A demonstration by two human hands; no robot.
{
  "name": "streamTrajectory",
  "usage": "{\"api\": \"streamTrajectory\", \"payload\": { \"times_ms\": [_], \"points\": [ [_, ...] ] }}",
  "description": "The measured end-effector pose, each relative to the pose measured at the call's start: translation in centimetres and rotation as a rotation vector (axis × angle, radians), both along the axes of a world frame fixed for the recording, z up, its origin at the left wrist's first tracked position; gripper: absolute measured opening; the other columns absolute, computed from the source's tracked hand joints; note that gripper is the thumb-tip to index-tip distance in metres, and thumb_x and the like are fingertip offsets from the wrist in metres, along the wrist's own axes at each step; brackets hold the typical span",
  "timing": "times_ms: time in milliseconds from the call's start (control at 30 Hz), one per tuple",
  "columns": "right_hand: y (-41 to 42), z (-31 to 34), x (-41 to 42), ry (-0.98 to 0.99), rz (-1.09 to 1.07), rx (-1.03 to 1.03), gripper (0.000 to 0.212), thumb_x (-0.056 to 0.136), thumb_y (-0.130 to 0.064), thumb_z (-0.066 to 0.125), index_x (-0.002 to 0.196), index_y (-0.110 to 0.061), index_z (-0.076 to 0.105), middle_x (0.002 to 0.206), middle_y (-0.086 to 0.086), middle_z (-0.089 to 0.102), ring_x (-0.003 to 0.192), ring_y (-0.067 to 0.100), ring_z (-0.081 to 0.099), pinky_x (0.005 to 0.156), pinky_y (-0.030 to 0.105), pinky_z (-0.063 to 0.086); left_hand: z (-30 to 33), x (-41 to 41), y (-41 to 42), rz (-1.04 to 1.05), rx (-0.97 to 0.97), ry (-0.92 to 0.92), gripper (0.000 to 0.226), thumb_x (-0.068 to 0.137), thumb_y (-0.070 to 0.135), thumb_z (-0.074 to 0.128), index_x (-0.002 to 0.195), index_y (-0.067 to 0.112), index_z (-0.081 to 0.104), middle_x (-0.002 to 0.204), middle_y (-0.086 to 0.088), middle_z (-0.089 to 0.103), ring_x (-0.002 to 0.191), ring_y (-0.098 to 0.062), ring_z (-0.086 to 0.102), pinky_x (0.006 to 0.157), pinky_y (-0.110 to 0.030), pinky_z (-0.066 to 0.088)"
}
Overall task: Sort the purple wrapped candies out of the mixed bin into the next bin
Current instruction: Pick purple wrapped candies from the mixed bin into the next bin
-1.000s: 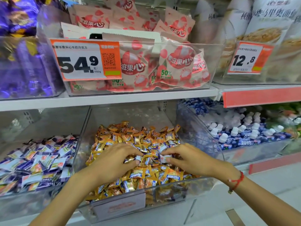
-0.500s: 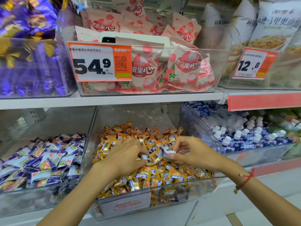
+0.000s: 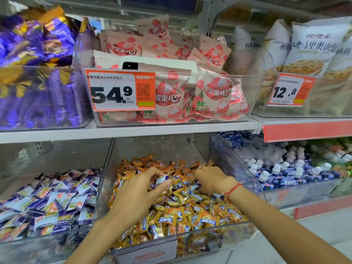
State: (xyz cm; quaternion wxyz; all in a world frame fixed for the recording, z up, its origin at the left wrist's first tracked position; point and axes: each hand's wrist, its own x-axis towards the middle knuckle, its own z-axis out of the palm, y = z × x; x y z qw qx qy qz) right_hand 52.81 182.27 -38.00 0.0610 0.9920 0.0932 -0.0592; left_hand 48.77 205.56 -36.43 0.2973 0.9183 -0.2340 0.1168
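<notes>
In the head view, a clear mixed bin (image 3: 192, 237) of orange wrapped candies (image 3: 192, 212) is seen on the lower shelf, with both hands reaching into it. A purple wrapped candy (image 3: 162, 180), white and purple in its wrapper, is pinched in the left hand (image 3: 140, 193) between thumb and fingertips and is held just above the pile. The right hand (image 3: 213, 180) is laid on the candies further back; its fingers are bent down into the heap, and whether anything is clamped in that grip cannot be told, since the fingertips are hidden and blurred.

Just beside the mixed bin, on the left, the next bin (image 3: 22, 246) is seen well filled with purple and white candies (image 3: 57, 204), so much of the sorting appears to be done. A few purple wrappers seem to be scattered among the orange ones near the hands, so some picking is judged to be left. The candy in the left hand is not yet carried across to its bin.
</notes>
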Motion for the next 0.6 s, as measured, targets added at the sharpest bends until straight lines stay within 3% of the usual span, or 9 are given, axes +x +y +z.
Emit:
{"api": "streamTrajectory", "payload": {
  "times_ms": [67,167,233,300,400,500,600],
  "points": [
    [0.5,-0.9,0.8,-0.038,0.022,-0.091,0.027,0.090,-0.014,0.063,0.115,-0.026,0.067,0.123,0.001,0.064,0.115,0.025,0.058,0.090,0.039,0.048,0.3,-0.1,0.4,0.003,0.024,-0.011,0.037,0.086,0.064,0.046,0.111,0.038,0.056,0.071,0.015,0.059,0.047,0.002,0.049,0.049,-0.014,0.035],
    [0.3,-1.6,0.9,-0.091,0.037,-0.048,0.015,0.091,-0.020,0.064,0.105,-0.021,0.070,0.116,0.001,0.066,0.110,0.025,0.060,0.087,0.038,0.049,0.7,-0.3,1.0,0.011,0.035,0.012,0.037,0.086,0.063,0.046,0.113,0.040,0.055,0.103,0.019,0.063,0.076,0.002,0.060,0.070,-0.022,0.048],
    [-0.3,-0.9,0.5,-0.068,-0.025,0.113,0.018,0.091,-0.024,0.061,0.105,-0.022,0.072,0.118,-0.003,0.067,0.110,0.022,0.060,0.089,0.038,0.051,0.9,-0.5,1.3,0.002,0.035,0.024,0.038,0.087,0.062,0.044,0.116,0.039,0.055,0.108,0.019,0.062,0.088,-0.001,0.061,0.076,-0.022,0.049],
    [-1.0,0.2,-0.4,-0.025,-0.094,0.346,0.017,0.090,-0.022,0.060,0.097,-0.023,0.075,0.114,-0.008,0.068,0.109,0.018,0.061,0.092,0.037,0.050,1.0,-0.4,0.8,-0.045,0.039,0.039,0.036,0.091,0.058,0.042,0.118,0.036,0.054,0.109,0.019,0.060,0.086,-0.001,0.058,0.070,-0.013,0.043],
    [-1.4,1.4,-2.1,0.138,-0.089,0.535,0.011,0.094,-0.021,0.057,0.089,-0.023,0.067,0.100,-0.005,0.063,0.098,0.017,0.061,0.086,0.031,0.047,1.0,0.3,-1.6,-0.202,0.095,0.111,0.035,0.096,0.054,0.037,0.119,0.030,0.049,0.102,0.012,0.062,0.084,-0.004,0.058,0.073,-0.025,0.047],
    [-0.8,1.3,-3.4,0.225,-0.075,0.415,0.012,0.098,-0.021,0.049,0.105,-0.019,0.058,0.105,0.007,0.061,0.095,0.024,0.060,0.076,0.031,0.043,0.2,1.0,-3.8,-0.326,0.278,0.187,0.032,0.099,0.054,0.033,0.111,0.027,0.046,0.093,0.002,0.061,0.080,-0.016,0.057,0.072,-0.036,0.046],
    [-0.4,1.3,-3.4,0.301,-0.044,0.405,0.036,0.098,-0.022,0.052,0.134,-0.015,0.051,0.127,0.006,0.057,0.110,0.018,0.057,0.089,0.027,0.043,-0.3,0.9,-3.2,-0.361,0.423,0.181,0.029,0.098,0.053,0.035,0.099,0.026,0.045,0.088,0.004,0.055,0.078,-0.016,0.049,0.065,-0.031,0.037]
  ]
}}
